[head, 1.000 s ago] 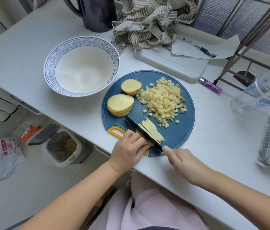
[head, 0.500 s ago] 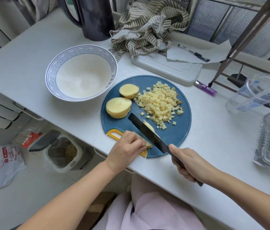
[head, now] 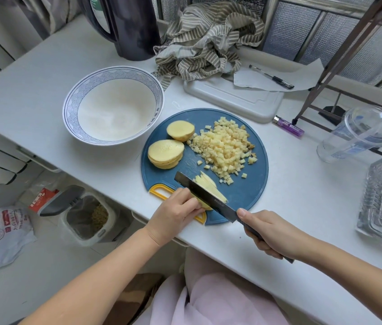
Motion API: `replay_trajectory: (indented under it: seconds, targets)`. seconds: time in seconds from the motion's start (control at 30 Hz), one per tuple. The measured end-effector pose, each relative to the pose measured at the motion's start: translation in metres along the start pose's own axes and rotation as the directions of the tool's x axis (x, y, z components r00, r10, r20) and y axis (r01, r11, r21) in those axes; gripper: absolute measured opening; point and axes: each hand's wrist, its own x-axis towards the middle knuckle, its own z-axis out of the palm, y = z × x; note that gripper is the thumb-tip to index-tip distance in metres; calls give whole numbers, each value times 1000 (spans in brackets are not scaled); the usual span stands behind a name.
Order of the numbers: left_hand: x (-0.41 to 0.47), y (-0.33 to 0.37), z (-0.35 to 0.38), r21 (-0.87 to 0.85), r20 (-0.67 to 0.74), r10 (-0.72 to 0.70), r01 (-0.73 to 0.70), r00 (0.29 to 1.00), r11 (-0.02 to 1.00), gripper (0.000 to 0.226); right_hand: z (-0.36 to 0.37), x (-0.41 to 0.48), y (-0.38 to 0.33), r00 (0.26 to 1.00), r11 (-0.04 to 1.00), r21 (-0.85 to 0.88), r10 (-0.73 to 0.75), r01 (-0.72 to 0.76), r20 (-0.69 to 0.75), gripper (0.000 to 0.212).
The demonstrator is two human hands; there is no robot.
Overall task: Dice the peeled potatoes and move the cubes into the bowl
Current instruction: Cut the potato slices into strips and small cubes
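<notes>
The round blue cutting board [head: 243,198] lies at the counter's [head: 44,73] front edge, its yellow handle [head: 161,190] at the lip. The right hand [head: 269,233] grips the knife [head: 204,193] by its handle, out past the board's near rim, with the blade angled across the board's front part. The left hand [head: 176,214], fingers curled, holds the sliced potato [head: 208,184] down against the blade's near side; thin cut strips fan out on the far side. A pile of potato cubes [head: 225,148] fills the board's middle and right, a few loose ones near its edge. A stack of round slices [head: 165,153] and a potato end piece [head: 180,130] sit on the left part. The bowl [head: 79,90] stands just beside the board's upper left rim and holds no cubes. Bare counter lies left of the bowl and right of the board. Behind the board are a white tray [head: 232,97] and a purple lighter [head: 288,126], and to the right a tipped plastic cup [head: 358,134].
</notes>
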Motion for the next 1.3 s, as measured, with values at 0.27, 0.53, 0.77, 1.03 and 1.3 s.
replay_trajectory:
  seconds: [0.27,0.53,0.77,1.03,1.3]
  targets:
    - [5,1,-5,-10,23,35,-35,999,999,26,1,-3,-7,1000,997,-70,20,-21,-9,59]
    - [5,-2,-3,-24,22,39,-39,999,999,27,3,1,-6,998,996,-71,53,-52,14,59]
    - [4,-2,0,-54,3,56,-56,998,997,26,11,13,-8,1000,998,-58,3,-4,-11,58]
    - [4,-3,-5,-70,49,58,-54,997,996,23,19,16,0,991,994,-76,-92,84,-101,64]
    - [6,0,-7,-57,73,58,-54,996,997,19,23,9,3,992,997,45,-56,61,-111,67]
